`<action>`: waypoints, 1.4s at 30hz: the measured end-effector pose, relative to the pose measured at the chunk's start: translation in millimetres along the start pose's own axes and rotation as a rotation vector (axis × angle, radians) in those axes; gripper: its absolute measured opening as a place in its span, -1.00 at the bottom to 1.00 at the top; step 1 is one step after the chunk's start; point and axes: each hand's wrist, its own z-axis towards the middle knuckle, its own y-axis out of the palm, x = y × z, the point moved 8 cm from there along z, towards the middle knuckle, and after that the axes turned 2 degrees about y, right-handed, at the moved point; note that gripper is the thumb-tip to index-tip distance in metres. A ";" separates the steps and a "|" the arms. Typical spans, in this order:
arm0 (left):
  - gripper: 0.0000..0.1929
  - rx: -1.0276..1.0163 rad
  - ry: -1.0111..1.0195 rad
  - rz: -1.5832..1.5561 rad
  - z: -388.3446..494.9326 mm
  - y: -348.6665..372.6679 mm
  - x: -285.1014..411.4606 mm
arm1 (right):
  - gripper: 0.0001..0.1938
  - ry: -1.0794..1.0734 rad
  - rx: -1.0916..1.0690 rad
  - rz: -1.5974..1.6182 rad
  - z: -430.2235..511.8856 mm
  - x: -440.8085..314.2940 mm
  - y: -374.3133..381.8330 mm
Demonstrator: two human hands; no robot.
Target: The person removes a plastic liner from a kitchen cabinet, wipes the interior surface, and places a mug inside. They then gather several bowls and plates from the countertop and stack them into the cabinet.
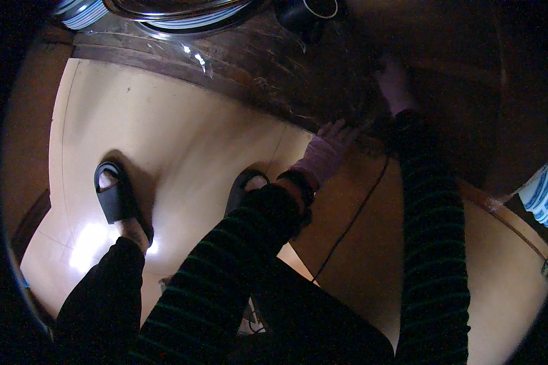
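My left hand [325, 150] appears to wear a thin pinkish glove. Its fingers are spread at the front edge of a dark brown wooden shelf or cabinet floor [251, 68], with nothing seen in them. Farther in, my right hand [394, 86] reaches over the dark wood. Deep shadow hides its fingertips, so whether it touches or holds anything cannot be made out. Scraps of clear, shiny film [196, 57] lie on the wood to the left of both hands.
Stacked plates [196, 20] and another stack [82, 16] stand at the far left. A dark round vessel [307, 18] is near the top. A black cable [358, 212] hangs below the edge. Blue-and-white dishes [542, 196] show at right. My slippered foot [114, 196] stands on pale flooring [173, 118].
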 end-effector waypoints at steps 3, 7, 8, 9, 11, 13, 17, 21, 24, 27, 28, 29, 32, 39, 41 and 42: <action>-0.38 0.140 0.003 0.396 1.9 -4.1 0.8 | -0.58 0.207 -0.071 0.155 4.0 21.5 -10.5; -0.42 -0.220 0.029 -0.416 0.6 23.8 3.7 | -0.64 0.260 0.020 0.281 9.9 35.6 -22.9; -0.42 -0.233 0.036 -0.417 1.6 24.0 2.9 | -0.65 0.204 0.084 0.235 13.1 36.1 -29.4; -0.43 0.039 -0.049 0.010 4.9 2.0 -9.1 | -0.66 0.071 0.190 0.083 17.9 29.3 -39.3; -0.43 0.378 -0.155 0.485 -1.0 -27.7 -10.9 | -0.68 0.026 0.246 -0.041 19.8 33.2 -45.6; -0.42 0.110 -0.103 -0.088 3.6 -3.4 -15.5 | -0.69 0.203 0.146 0.009 19.8 56.3 -46.5; -0.40 -0.114 -0.029 -0.636 0.1 15.9 -6.4 | -0.68 0.349 0.314 0.407 17.3 66.6 -69.5; -0.38 -0.083 0.016 -0.436 -0.4 10.2 -6.4 | -0.66 0.424 0.430 0.292 3.3 46.9 -108.9; -0.35 -0.087 0.020 -0.456 1.3 10.6 -5.3 | -0.66 0.422 0.539 0.076 -12.3 11.1 -136.3; -0.33 -0.097 -0.019 -0.498 0.9 13.3 -6.5 | -0.68 0.228 0.447 0.089 0.6 -40.9 -124.7; -0.34 -0.043 -0.026 -0.517 0.0 8.9 -8.4 | -0.69 0.138 0.383 0.122 7.1 -59.4 -114.1; -0.34 -0.049 -0.032 -0.531 -0.7 9.2 -10.1 | -0.69 0.075 0.339 0.162 15.4 -76.3 -101.7; -0.34 -0.140 -0.010 -0.508 -2.4 11.5 -10.7 | -0.69 0.020 0.212 0.280 28.1 -110.8 -64.5; -0.35 -0.284 -0.192 -1.197 5.2 34.6 -8.7 | -0.70 0.134 0.154 0.510 55.9 -102.5 11.6; -0.37 -0.098 -0.274 -1.582 0.5 38.5 -12.9 | -0.71 0.092 0.255 0.529 66.1 -86.7 41.9; -0.39 -0.047 -0.283 -1.655 -2.1 42.1 -15.0 | -0.71 0.099 0.276 0.522 73.7 -77.4 58.2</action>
